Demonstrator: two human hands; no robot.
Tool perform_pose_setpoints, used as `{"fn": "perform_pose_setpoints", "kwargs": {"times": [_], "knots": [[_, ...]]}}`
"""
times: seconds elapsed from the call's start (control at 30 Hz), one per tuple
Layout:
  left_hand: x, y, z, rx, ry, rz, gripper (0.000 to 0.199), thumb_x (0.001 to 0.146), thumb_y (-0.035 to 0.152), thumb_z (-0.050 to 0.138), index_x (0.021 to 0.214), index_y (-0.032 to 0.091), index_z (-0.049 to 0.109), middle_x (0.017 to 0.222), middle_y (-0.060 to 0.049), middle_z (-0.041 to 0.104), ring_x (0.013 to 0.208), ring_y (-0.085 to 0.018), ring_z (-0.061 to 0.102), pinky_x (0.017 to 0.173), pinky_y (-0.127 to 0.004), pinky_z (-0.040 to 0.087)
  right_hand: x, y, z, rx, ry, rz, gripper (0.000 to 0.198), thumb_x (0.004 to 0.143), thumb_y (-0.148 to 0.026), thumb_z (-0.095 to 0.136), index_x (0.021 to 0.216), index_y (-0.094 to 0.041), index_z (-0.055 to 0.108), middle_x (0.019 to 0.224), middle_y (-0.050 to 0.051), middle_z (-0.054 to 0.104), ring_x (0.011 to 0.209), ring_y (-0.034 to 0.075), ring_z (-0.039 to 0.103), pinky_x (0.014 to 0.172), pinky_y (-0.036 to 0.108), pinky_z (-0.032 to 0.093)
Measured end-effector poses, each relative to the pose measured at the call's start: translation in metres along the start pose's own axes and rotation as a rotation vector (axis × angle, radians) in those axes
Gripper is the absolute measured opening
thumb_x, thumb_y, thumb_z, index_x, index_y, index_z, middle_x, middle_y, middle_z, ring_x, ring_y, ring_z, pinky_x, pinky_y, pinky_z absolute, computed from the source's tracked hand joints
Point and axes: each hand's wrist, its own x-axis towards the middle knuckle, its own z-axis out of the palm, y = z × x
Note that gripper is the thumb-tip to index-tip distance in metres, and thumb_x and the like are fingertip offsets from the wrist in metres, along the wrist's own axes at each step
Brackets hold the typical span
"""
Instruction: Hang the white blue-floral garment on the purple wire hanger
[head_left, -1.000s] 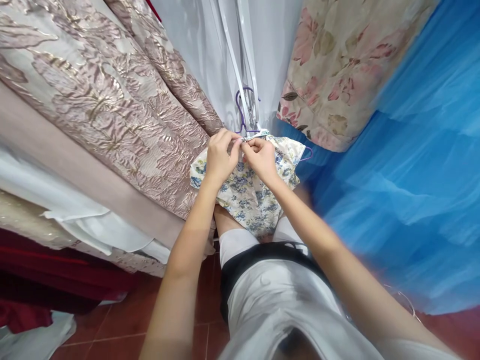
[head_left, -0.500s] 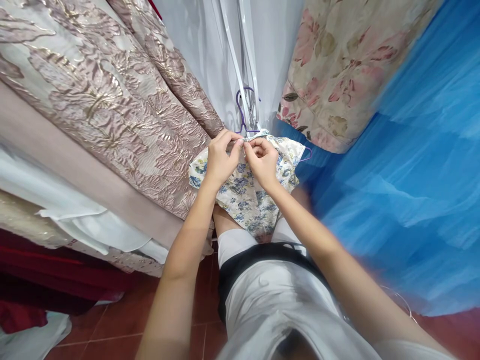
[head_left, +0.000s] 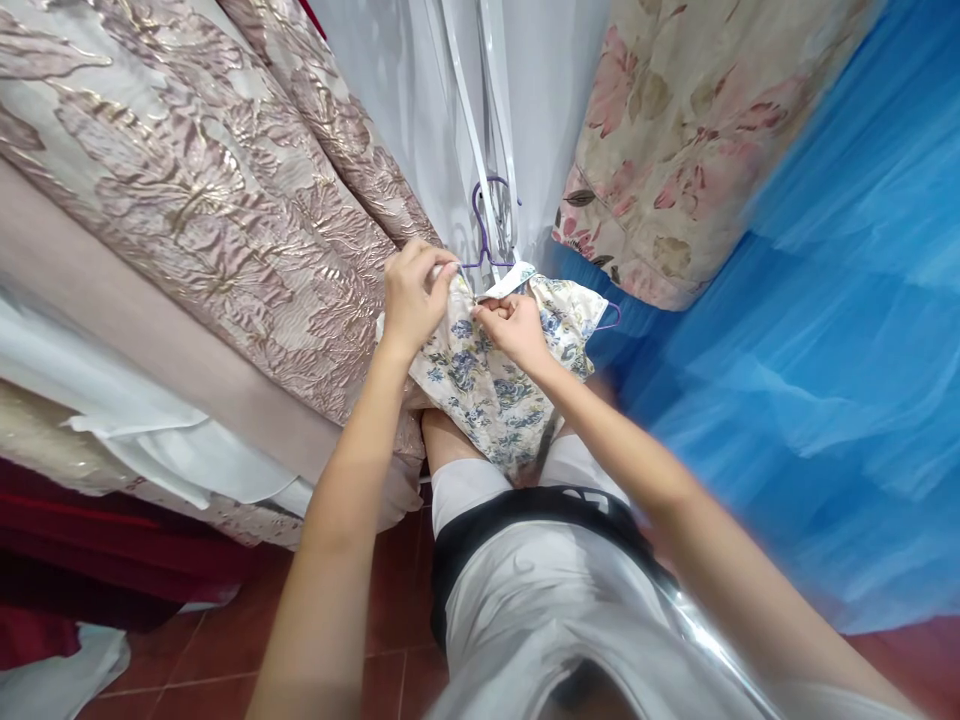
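Note:
A white blouse with a blue and yellow flower print hangs in front of my legs on a purple hanger. My left hand pinches the blouse's neckline edge on the left, thumb and fingertips pressed together. Nearer the middle, my right hand pinches the cloth at the front opening, just below the pale collar band, its fingers curled. A tiny fastening may lie between the right fingertips, too small to make out. The hanger's purple end sticks out of the right sleeve.
White straps hang over the hanger. Pink-gold brocade cloth hangs at the left, floral cloth and blue tulle at the right. Dark red fabric hangs low at the left above the red tiled floor.
My left hand has moved left, away from the right hand, pulling the neckline edge along. My right hand has shifted slightly left and down, and the collar opening shows wider.

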Motion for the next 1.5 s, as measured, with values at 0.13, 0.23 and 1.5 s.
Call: {"fn": "perform_pose_setpoints", "kwargs": {"times": [0.13, 0.23, 1.5], "knots": [[0.002, -0.055, -0.017, -0.028, 0.168, -0.057, 0.035, 0.105, 0.050, 0.053, 0.095, 0.019, 0.067, 0.094, -0.005, 0.067, 0.093, -0.018, 0.063, 0.086, -0.040, 0.050, -0.009, 0.006, 0.000, -0.228, -0.096, 0.048, 0.025, 0.077, -0.016, 0.064, 0.056, -0.021, 0.051, 0.050, -0.004, 0.047, 0.049, 0.012, 0.041, 0.053, 0.027, 0.035], [-0.016, -0.100, -0.032, -0.095, 0.218, -0.239, 0.032, 0.099, 0.053, 0.058, 0.095, 0.023, 0.067, 0.098, -0.007, 0.070, 0.096, -0.023, 0.066, 0.085, -0.044, 0.051, -0.028, 0.015, -0.004, -0.297, -0.172, 0.062, 0.029, 0.074, -0.013, 0.061, 0.051, -0.022, 0.046, 0.049, -0.004, 0.045, 0.050, 0.012, 0.041, 0.053, 0.027, 0.033], [-0.195, 0.087, 0.072, -0.588, -0.797, -0.106, 0.039, 0.099, 0.050, 0.054, 0.080, 0.019, 0.068, 0.085, -0.010, 0.072, 0.089, -0.027, 0.067, 0.093, -0.044, 0.048, -0.104, -0.074, -0.187, -0.041, -0.468, 0.364, 0.023, 0.057, -0.029, 0.085, 0.063, -0.020, 0.065, 0.057, -0.001, 0.057, 0.051, 0.012, 0.047, 0.049, 0.027, 0.037]]}}
